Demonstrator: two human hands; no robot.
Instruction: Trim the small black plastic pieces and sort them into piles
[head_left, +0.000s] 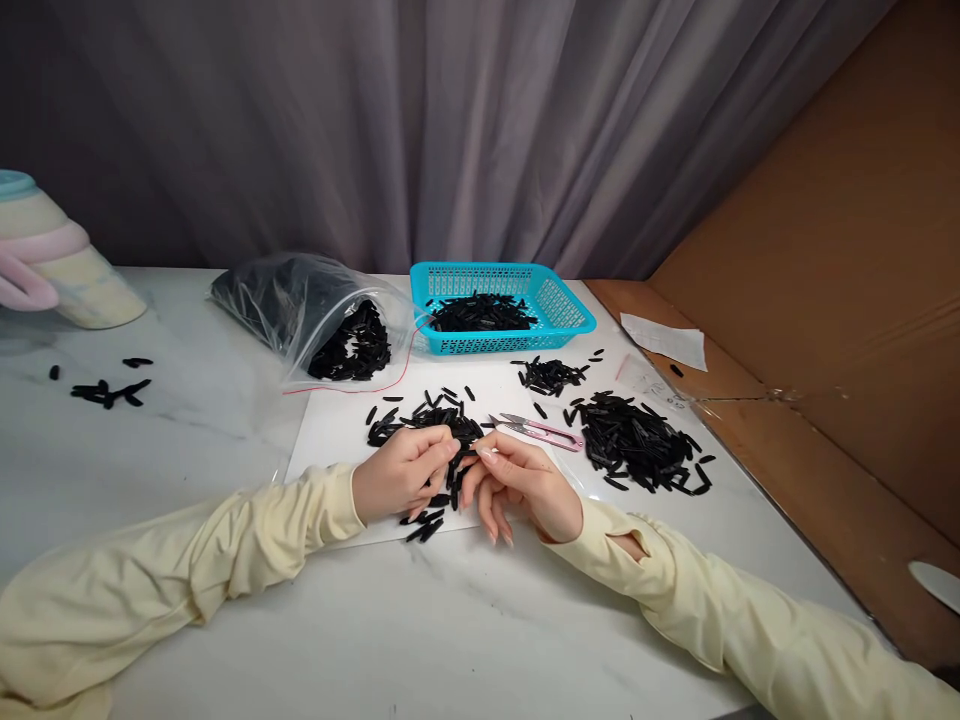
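My left hand (405, 470) is closed, thumb pressed on the fingers, over a pile of small black strips (424, 418) on a white sheet (315, 440). Whatever it pinches is too small to make out. Just right of it, my right hand (525, 480) pinches thumb against index finger, its other fingers loosely curled; what lies between the fingertips cannot be made out. Beyond the right hand lie pink-handled thread snips (544, 432), touched by neither hand. A larger heap of black strips (637, 440) is to their right.
A blue basket (499, 345) holding black strips stands at the back. Left of it lies an open clear bag (277, 310) of strips, with a red thread (352, 390). A tumbler (82, 270) stands far left, near loose strips (112, 392). Cardboard (825, 280) borders the right side.
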